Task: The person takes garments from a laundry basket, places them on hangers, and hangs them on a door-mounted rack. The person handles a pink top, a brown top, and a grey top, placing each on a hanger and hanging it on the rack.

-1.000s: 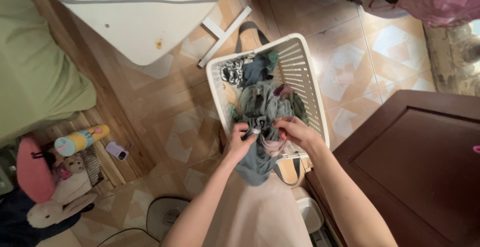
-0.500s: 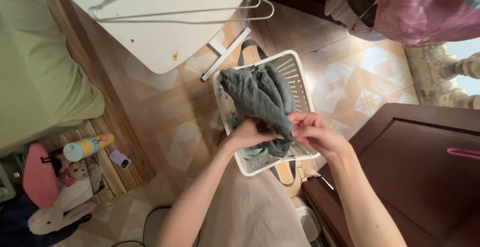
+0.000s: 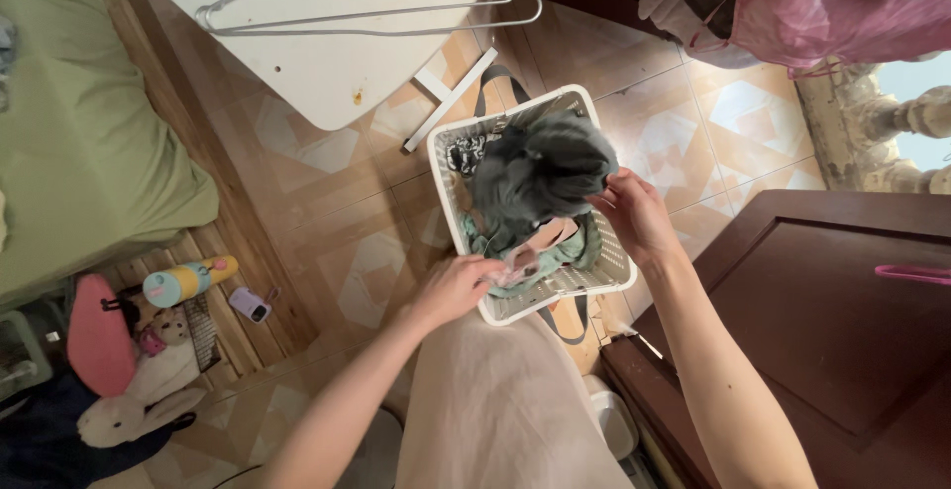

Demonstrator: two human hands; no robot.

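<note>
A white slotted laundry basket (image 3: 611, 234) stands on the tiled floor, filled with crumpled clothes. My right hand (image 3: 634, 214) grips a blurred dark grey garment (image 3: 540, 174) and holds it up over the basket. My left hand (image 3: 458, 287) is at the basket's near left corner, its fingers closed on a pale pink piece of clothing (image 3: 518, 269) lying among green fabric (image 3: 570, 252). A black-and-white patterned item (image 3: 464, 152) lies at the basket's far left.
A white table (image 3: 327, 43) with wire hangers (image 3: 367, 25) on it stands beyond the basket. A dark wooden cabinet (image 3: 822, 311) is at right, a green bed (image 3: 89, 142) at left. A bottle (image 3: 188, 279) and soft toys (image 3: 139, 390) lie lower left. Pink plastic bag (image 3: 822, 3) upper right.
My two hands held the grey garment together over the basket; now the right hand alone holds it farther away, and the left hand has dropped to the pink piece at the near corner.
</note>
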